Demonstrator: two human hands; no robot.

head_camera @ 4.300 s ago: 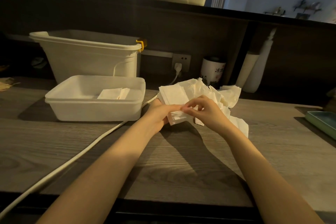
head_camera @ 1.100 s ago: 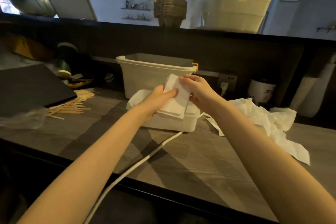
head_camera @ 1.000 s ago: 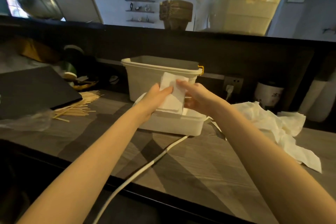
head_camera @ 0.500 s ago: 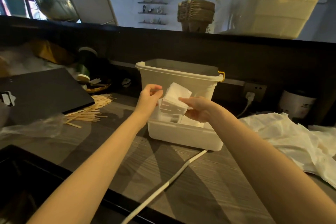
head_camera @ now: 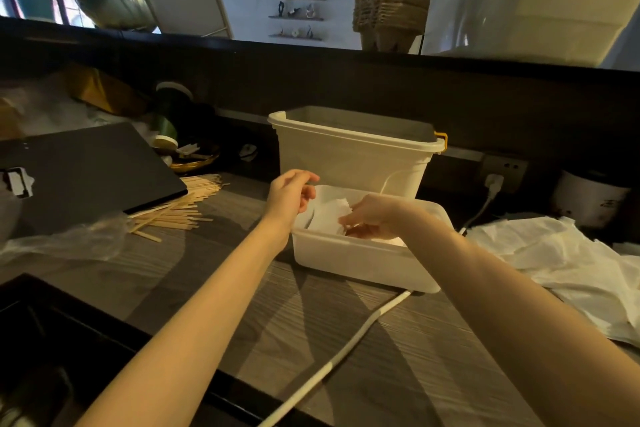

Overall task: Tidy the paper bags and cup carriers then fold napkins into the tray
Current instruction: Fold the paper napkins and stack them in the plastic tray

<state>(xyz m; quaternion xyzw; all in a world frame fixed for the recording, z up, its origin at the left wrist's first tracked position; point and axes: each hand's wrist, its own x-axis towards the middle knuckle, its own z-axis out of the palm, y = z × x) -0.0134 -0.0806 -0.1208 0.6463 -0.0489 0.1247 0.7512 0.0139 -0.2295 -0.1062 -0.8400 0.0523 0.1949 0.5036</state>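
Observation:
A shallow white tray (head_camera: 363,262) stands on the wooden counter. My right hand (head_camera: 372,217) is down inside it, pinching a folded white napkin (head_camera: 327,217) that lies in the tray. My left hand (head_camera: 291,194) hovers just above the tray's left rim, fingers loosely curled and holding nothing. A heap of loose unfolded napkins (head_camera: 568,263) lies on the counter to the right. A stack of brown cup carriers (head_camera: 389,19) sits on the upper shelf.
A tall white bin (head_camera: 353,152) stands behind the tray. A white cable (head_camera: 346,354) runs across the counter from a wall socket (head_camera: 504,170). Wooden stir sticks (head_camera: 176,206), a black board (head_camera: 83,172) and clear plastic (head_camera: 65,243) lie to the left.
My right hand has lowered the folded napkin from above the tray into it. My left hand has let go of the napkin and drawn back to the tray's left rim.

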